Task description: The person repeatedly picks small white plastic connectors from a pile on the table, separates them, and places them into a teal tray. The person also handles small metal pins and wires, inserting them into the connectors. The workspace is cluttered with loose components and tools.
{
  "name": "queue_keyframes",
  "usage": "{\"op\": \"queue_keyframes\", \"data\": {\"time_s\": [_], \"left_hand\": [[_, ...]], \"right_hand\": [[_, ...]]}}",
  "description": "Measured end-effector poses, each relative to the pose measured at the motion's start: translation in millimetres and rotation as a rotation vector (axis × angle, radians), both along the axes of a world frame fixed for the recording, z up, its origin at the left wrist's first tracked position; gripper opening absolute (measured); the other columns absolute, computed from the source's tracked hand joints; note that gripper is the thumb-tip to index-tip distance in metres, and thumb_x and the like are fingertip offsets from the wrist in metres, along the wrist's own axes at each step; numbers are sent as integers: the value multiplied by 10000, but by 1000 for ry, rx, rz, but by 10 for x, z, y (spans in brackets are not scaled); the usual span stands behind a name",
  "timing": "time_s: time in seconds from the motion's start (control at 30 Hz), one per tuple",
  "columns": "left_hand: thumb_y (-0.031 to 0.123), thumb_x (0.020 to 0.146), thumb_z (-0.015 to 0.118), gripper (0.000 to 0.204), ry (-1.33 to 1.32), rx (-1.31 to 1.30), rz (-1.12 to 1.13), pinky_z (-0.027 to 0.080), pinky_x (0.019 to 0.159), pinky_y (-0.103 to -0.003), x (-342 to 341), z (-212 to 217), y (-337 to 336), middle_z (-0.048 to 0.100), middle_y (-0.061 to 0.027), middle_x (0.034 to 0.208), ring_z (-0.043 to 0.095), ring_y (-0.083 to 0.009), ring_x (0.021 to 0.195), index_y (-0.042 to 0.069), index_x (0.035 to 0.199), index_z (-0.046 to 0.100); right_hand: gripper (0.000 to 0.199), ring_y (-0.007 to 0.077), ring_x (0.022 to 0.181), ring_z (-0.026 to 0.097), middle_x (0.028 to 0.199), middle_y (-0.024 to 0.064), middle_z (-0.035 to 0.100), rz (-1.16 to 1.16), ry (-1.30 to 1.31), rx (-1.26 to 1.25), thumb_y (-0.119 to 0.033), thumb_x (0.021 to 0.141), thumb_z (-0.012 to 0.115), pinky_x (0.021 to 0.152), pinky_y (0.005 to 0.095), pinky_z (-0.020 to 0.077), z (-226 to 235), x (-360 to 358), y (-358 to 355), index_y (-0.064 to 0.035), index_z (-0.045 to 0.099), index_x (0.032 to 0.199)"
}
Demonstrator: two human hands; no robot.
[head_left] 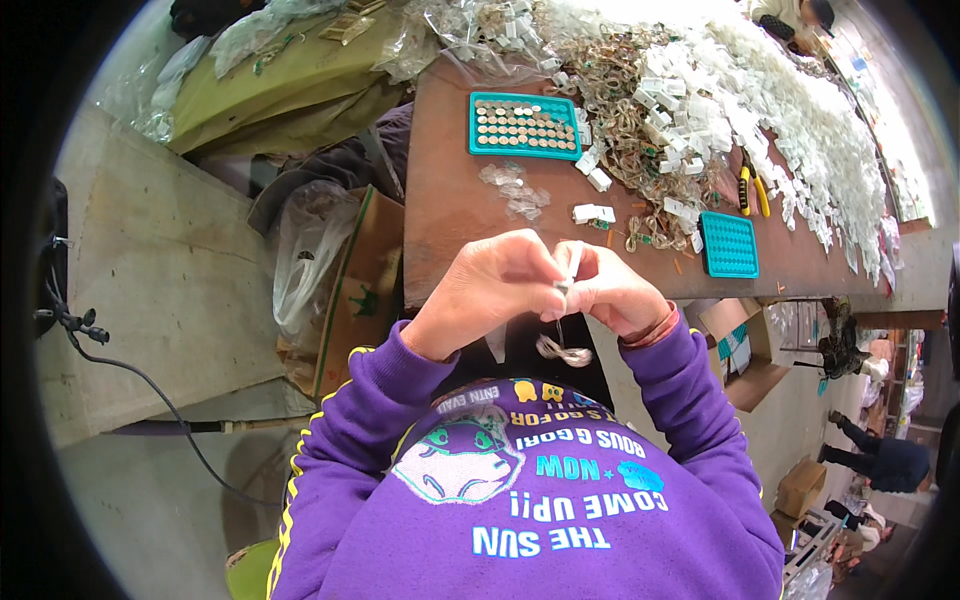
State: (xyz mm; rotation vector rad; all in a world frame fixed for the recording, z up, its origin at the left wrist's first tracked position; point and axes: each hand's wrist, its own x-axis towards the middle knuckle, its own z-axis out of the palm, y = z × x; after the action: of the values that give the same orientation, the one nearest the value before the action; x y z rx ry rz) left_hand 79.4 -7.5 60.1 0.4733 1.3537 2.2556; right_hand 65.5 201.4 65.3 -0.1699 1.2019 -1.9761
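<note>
A brown bench (pixel 450 200) fills the upper centre, heaped with white plastic clips (pixel 760 90); both hands (pixel 545 285) pinch a small white part (pixel 566 285) trailing wire

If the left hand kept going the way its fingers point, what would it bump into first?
The left hand points toward the right hand, and their fingertips already meet around a small white piece with a thin wire loop hanging below. So it would likely meet that piece first, then the right hand.
</note>
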Motion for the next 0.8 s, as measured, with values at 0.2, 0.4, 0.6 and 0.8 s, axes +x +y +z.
{"op": "queue_keyframes", "data": {"time_s": [0.2, 0.4, 0.6, 0.8], "left_hand": [[-11, 871, 711, 154, 128, -246, 525, 528, 768, -232, 101, -76, 137, 699, -79, 941, 653, -88, 872, -1, 968, 591], [40, 865, 730, 150, 210, -289, 725, 532, 724, -229, 124, -111, 204, 703, -59, 885, 677, -105, 834, 4, 946, 609], [37, 864, 733, 155, -49, 25, 713, 543, 736, -231, 200, -97, 287, 700, -60, 880, 674, -100, 838, 7, 924, 593], [34, 857, 738, 150, 108, -96, 770, 548, 722, -244, 199, -140, 311, 695, -54, 858, 673, -101, 819, 13, 915, 601]], "right_hand": [[254, 101, 803, 637, 918, 25, 640, -204, 171, 183, -292, 993, 572, 707, 248, 525, 119, 60, -26, -46, 624, 956], [93, 63, 706, 625, 756, 61, 686, -496, 763, 648, -50, 865, 705, 668, 221, 506, 123, 306, -269, 24, 676, 914], [122, 110, 783, 674, 841, 63, 706, -433, 6, -79, -84, 945, 630, 716, 244, 521, -20, 440, -298, 27, 660, 987], [104, 56, 765, 621, 872, 26, 683, -506, 543, 377, -45, 915, 650, 690, 219, 504, 16, 372, -254, 31, 660, 985]]}}
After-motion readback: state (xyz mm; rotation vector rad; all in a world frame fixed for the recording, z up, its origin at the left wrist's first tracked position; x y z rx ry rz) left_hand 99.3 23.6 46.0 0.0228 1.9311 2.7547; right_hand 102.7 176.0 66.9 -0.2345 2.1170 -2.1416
